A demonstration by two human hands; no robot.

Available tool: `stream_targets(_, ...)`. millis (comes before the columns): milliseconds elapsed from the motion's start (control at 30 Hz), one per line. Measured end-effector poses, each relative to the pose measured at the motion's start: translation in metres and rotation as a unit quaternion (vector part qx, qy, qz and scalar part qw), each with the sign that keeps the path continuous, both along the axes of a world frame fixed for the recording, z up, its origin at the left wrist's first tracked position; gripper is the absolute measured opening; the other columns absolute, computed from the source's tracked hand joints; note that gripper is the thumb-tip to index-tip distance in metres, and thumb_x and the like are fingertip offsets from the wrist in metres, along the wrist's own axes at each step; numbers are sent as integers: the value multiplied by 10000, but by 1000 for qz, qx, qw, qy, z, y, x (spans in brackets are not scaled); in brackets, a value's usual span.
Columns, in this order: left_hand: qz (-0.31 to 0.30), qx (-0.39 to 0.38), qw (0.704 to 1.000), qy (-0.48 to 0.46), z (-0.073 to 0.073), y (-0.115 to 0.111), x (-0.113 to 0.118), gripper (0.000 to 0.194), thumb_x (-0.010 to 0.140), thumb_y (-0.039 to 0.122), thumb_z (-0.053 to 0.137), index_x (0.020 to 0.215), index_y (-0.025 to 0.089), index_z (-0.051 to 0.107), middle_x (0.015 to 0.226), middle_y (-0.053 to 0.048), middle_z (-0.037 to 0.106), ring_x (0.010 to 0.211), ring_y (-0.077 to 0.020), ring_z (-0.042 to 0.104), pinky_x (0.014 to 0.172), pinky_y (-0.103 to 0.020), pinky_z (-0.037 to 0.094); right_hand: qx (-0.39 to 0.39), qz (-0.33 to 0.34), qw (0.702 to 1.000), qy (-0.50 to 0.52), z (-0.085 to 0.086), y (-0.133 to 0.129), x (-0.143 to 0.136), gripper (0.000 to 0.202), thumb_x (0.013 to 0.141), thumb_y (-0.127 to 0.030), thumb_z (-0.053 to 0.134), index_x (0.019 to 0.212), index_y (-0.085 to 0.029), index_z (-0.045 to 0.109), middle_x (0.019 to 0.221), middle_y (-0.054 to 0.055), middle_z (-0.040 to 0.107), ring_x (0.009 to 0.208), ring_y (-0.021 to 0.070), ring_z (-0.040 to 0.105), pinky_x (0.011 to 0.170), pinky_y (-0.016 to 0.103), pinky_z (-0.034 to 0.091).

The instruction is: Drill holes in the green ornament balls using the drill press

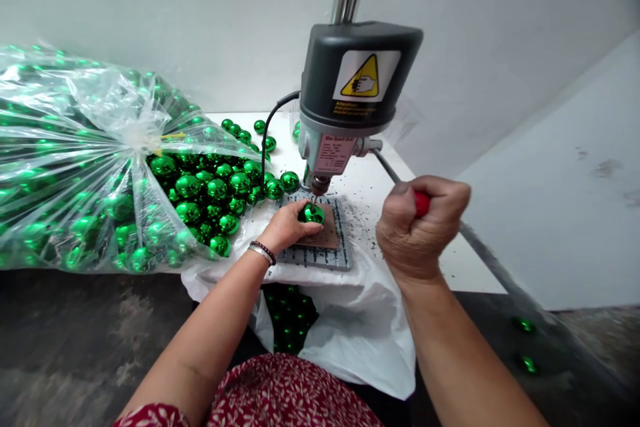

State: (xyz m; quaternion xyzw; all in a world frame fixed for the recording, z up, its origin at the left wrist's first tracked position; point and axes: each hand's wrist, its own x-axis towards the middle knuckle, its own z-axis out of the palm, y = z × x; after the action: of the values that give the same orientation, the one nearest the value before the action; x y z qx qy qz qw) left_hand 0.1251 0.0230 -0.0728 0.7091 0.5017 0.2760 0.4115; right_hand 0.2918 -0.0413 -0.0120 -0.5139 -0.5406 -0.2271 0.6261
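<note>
A shiny green ball [314, 215] rests on a brown board [327, 237] over the slotted grey base [343, 257] of a bench drill [360, 80]. My left hand [290, 225] is closed around the ball's left and near sides. The drill bit [315, 199] comes down at the top of the ball; whether it has entered cannot be made out. My right hand [425, 223] is wrapped around the red knob [422, 203] of the drill's feed lever [387, 165].
A large clear plastic bag [100, 107] of green balls lies on the left, with loose balls [217, 188] spilling from it. A white bag [360, 340] holding more balls hangs at the table's front. Dark shavings dot the white table [470, 260]. Two balls [527, 365] lie on the floor.
</note>
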Motion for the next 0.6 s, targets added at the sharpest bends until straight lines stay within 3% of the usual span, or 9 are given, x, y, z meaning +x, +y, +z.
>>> stream_targets(133, -10, -1, 1000, -9, 1, -1, -1, 528, 699, 291, 815, 1203, 175, 704, 1068, -59, 760, 977, -221, 683, 915, -318, 529, 7, 0, 1000, -4, 1, -2, -2, 81, 877, -285, 515, 849, -221, 474, 725, -26, 534, 599, 68, 481, 567, 240, 405)
stream_targets(267, 4, 14, 1000, 19, 3, -4, -1, 526, 699, 287, 809, 1204, 189, 698, 1097, -55, 747, 1001, -229, 675, 935, -328, 516, -10, -4, 1000, 11, 45, 6, -1, 169, 873, -329, 496, 786, -189, 459, 667, -33, 485, 576, 44, 420, 551, 220, 348)
stream_targets(433, 5, 30, 999, 19, 2, -12, -2, 488, 714, 291, 787, 1185, 203, 694, 1038, -22, 747, 969, -216, 676, 914, -313, 517, -137, 7, 989, 52, 108, 32, 7, 194, 890, -268, 444, 727, -175, 395, 629, -57, 412, 599, 19, 318, 592, 199, 275)
stream_targets(600, -20, 42, 999, 13, 6, -31, -16, 555, 706, 259, 790, 1244, 205, 660, 1106, -42, 746, 1019, -234, 675, 949, -341, 514, -169, 3, 984, 49, 123, 46, 12, 221, 902, -268, 488, 727, -159, 407, 640, -68, 405, 629, 10, 276, 641, 202, 278)
